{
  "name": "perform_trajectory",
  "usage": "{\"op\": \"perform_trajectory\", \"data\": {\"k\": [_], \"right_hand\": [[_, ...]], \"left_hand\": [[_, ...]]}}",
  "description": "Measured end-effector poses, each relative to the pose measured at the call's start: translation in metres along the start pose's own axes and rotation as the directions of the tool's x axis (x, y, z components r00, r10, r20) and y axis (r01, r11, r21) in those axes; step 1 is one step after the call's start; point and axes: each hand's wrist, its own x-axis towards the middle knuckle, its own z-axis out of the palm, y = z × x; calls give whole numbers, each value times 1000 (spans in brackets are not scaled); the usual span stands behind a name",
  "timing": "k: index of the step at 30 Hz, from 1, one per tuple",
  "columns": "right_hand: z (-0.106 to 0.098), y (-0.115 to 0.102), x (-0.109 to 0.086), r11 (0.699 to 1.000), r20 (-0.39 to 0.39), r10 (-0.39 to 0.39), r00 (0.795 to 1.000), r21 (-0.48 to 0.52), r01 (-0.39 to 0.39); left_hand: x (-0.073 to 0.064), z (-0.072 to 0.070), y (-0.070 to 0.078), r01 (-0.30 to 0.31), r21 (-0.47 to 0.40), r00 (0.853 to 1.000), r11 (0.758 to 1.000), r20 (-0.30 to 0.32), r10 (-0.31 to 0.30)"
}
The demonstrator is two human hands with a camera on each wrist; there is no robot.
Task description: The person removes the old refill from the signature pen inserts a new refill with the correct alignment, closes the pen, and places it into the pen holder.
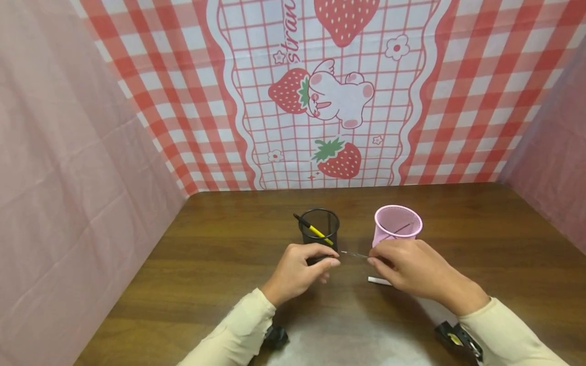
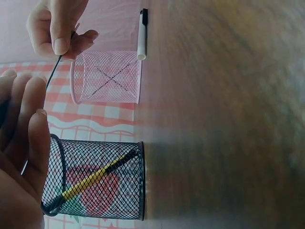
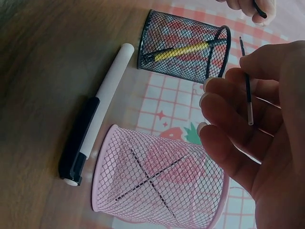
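Between its thumb and index finger, my right hand (image 1: 409, 267) pinches a thin pen refill (image 3: 248, 95), dark with a clear end. The refill's tip points left toward my left hand (image 1: 299, 269), a small gap between them. That left hand pinches a slim black piece (image 3: 259, 9), mostly hidden in the fingers. Behind the left hand stands a black mesh pen cup (image 1: 322, 211) with a yellow-and-black pen (image 1: 318, 232) leaning in it. A pink mesh pen cup (image 1: 379, 234) is behind the right hand; two thin dark sticks (image 3: 164, 169) cross in it.
A white pen with a black clip (image 3: 105, 100) lies on the wooden table (image 1: 220, 254), partly under the right hand in the head view. A strawberry-print checked cloth (image 1: 320, 127) hangs at the back edge, and pink cloths (image 1: 91, 152) border the sides.
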Motion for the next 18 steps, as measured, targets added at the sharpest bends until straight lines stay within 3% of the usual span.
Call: {"op": "perform_trajectory", "data": {"k": [9,18], "right_hand": [[1,0,-2,1000,15,7,1000,1,-7],[1,2,-1,1000,25,11,1000,-3,-10]], "left_hand": [[-1,0,1,-7,10,1000,1000,-4,7],[0,0,-2,-23,-42,1000,999,15,24]]}}
